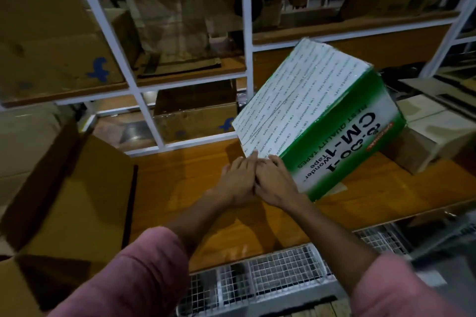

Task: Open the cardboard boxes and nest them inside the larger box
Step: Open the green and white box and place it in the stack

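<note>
**Taped box tipped on edge, both hands at its near corner**

The green-and-white box [319,121] sits at about two o'clock on the wooden table [180,188], tilted up onto its lower edge, its tape-covered white face turned toward eleven o'clock and its printed green side facing the person. Behind it at three o'clock lies another cardboard box [438,134]. The larger open brown box [77,201] stands at nine o'clock, flaps up, well apart from the tilted one.

The left hand [238,179] and right hand [277,183] lie side by side, touching each other, at the box's nearest bottom corner. The fingers look fairly straight and pressed against the taped face near its lower edge; whether any fingertip has hooked under the tape, I cannot tell, since the frame is soft there.

Judging from this, the tape is not yet broken. The risk is the balance: the box rests on one edge, so a hard push at the corner could slide it across the smooth table or topple it back against the shelf frame [247,33]. Layered tape may also tear the cardboard instead of peeling.
</note>
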The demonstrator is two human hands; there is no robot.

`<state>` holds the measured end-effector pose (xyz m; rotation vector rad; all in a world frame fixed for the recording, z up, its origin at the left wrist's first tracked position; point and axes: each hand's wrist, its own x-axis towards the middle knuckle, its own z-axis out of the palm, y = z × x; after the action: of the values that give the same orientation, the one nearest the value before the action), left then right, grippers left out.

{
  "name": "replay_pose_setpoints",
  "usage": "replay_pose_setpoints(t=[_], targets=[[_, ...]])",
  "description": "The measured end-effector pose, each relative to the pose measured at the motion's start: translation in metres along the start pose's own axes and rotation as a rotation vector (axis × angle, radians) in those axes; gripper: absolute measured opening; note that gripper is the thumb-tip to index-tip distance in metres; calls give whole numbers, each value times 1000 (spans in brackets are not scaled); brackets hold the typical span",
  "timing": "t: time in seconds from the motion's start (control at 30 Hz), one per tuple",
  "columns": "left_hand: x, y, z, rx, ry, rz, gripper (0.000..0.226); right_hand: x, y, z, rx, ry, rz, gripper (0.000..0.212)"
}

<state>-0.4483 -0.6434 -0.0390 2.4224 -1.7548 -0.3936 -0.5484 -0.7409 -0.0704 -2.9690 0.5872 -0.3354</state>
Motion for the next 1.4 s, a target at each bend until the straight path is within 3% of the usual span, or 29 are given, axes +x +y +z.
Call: replay_pose_setpoints(t=[0.1, 0.27, 0.43, 0.6, 0.7, 0.83, 0.93, 1.03, 1.23, 1.33, 1.4], targets=[[-22, -16, -9, -27, 106, -47, 85, -1, -22, -6, 224, 121, -5, 19], [-37, -17, -29, 18, 415, 7, 77, -11, -33, -27, 271, 385, 44, 23], [-43, 7, -58, 62, 795, 133, 82, -23, -33, -37, 293, 491, 92, 10], [-30, 3, -65, 271, 517, -55, 78, -32, -21, -41, 385, 497, 208, 19], [-35, -9, -65, 324, 516, -105, 90, -33, -11, -47, 413, 528, 346, 25], [-58, -33, -74, 291, 557, -227, 100, -24, -4, -60, 546, 562, 545, 77], [-85, -70, -75, 187, 584, -282, 99, -16, -8, -72, 745, 445, 517, 106], [-106, -97, -70, 81, 598, -295, 97, -5, -26, -73, 834, 217, 303, 86], [-126, -115, -59, -58, 558, -271, 99, 10, -54, -64, 599, 351, 202, 75], [-137, -121, -34, -310, 470, -278, 106, 7, -53, -65, 368, 368, 147, 65], [-141, -117, -16, -439, 481, -290, 104, 4, -60, -62, 319, 295, 82, 52]])
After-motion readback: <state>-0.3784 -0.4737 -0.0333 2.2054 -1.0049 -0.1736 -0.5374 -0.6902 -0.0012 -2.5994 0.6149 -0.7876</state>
